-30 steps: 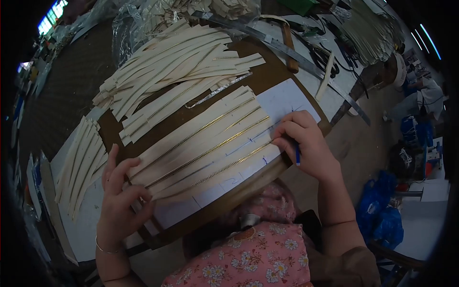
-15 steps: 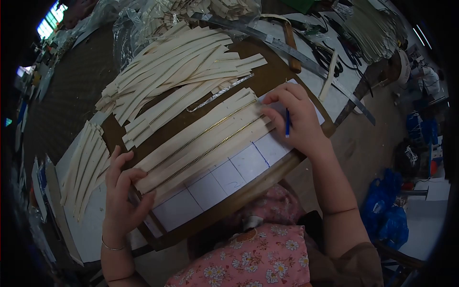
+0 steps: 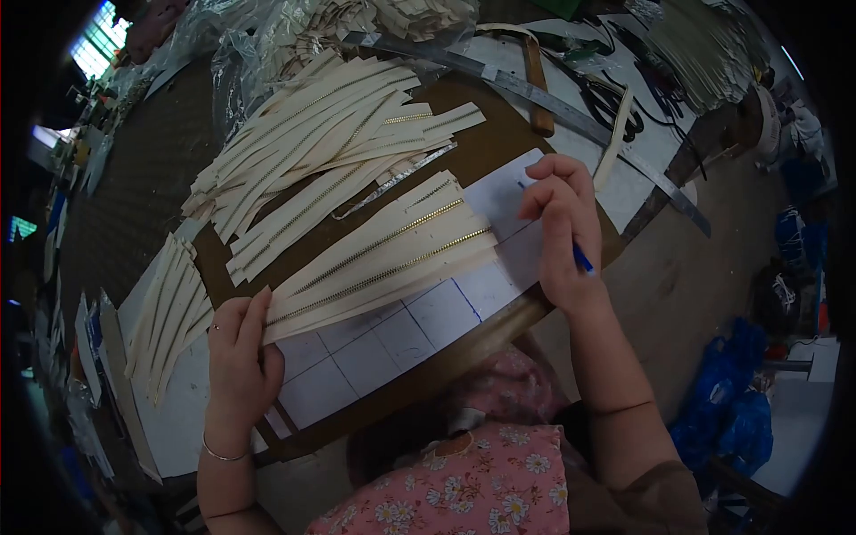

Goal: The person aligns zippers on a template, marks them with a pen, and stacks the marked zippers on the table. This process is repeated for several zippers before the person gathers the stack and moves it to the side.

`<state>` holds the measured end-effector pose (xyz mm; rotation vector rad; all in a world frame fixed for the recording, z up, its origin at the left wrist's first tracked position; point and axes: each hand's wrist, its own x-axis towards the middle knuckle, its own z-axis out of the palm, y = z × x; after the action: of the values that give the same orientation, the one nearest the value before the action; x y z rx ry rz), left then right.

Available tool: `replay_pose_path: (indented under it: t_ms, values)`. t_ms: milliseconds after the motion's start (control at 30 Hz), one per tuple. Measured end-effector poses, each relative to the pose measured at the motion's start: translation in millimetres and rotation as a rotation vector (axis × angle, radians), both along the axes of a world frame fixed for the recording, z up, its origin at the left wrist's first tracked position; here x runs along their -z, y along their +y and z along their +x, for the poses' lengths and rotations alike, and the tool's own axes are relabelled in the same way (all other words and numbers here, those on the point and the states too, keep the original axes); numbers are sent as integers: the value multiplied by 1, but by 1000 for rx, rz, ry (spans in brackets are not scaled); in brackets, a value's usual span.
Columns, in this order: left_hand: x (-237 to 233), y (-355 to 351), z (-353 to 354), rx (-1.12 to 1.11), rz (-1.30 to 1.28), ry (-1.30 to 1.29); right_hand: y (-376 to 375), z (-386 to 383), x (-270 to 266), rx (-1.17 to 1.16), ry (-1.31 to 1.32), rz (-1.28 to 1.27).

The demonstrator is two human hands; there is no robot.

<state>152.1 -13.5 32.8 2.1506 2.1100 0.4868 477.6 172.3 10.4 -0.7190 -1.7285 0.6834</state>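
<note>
Cream zipper tapes with metal teeth lie across a lined white sheet. They fan out toward the right, and their near-left ends are gathered under the closed fingers of my left hand. Past the right ends of the tapes, my right hand is held over the sheet. A blue pen runs through its curled fingers, with the tip pointing up and left. Small marks dot the tapes near their right ends.
A heap of similar zippers lies behind, with a smaller bundle at left. A long metal ruler, a wooden-handled tool and dark cords sit at the back right. Blue plastic bags are at the lower right.
My left hand has closed on the left ends of the zippers, drawing them together into a fan. My right hand has lifted away from their right ends and moved slightly right with the pen.
</note>
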Motion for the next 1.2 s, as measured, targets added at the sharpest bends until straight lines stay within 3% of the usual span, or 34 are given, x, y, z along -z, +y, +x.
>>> replay_pose_path:
  t_ms: [67, 133, 267, 433, 1200]
  values:
    - [1, 8, 4, 0, 37, 58, -10, 2, 2, -79, 83, -59]
    - [5, 14, 8, -4, 68, 106, -27, 1, -5, -372, 204, -368]
    - [11, 19, 7, -58, 103, 93, -39, 11, -19, -427, -2, -607]
    - [17, 18, 1, -91, 118, -25, -35, 7, -5, -389, -160, -229]
    - [20, 20, -12, -120, 135, -67, -35, 5, -8, -402, -197, -294]
